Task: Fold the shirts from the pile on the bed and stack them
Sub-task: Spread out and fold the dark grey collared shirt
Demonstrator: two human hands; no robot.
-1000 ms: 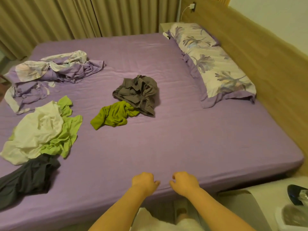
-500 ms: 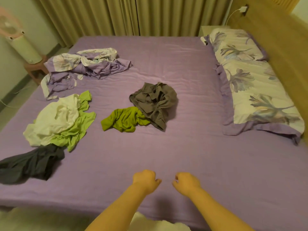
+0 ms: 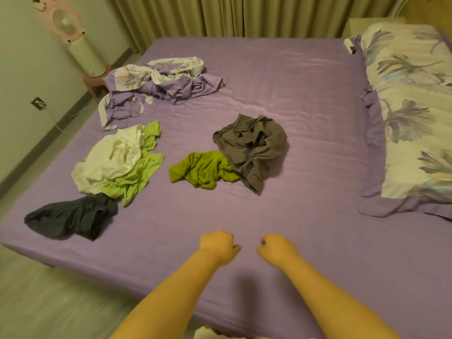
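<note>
Crumpled shirts lie loose on the bed (image 3: 305, 216), none folded. At mid-bed a grey shirt (image 3: 252, 148) overlaps one edge of an olive shirt (image 3: 203, 170). Nearer the bed's left side, a white shirt (image 3: 112, 157) sits on a lime shirt (image 3: 139, 177), whose lower edge covers part of a dark shirt (image 3: 71, 216); how much cloth is buried cannot be told. Behind them lies a bunched floral sheet (image 3: 156, 86). At the bed's right edge a pillow (image 3: 415, 113) is cut off. Over the bed's near side, the left hand (image 3: 217, 245) and right hand (image 3: 278, 248) are curled into empty fists, apart.
</note>
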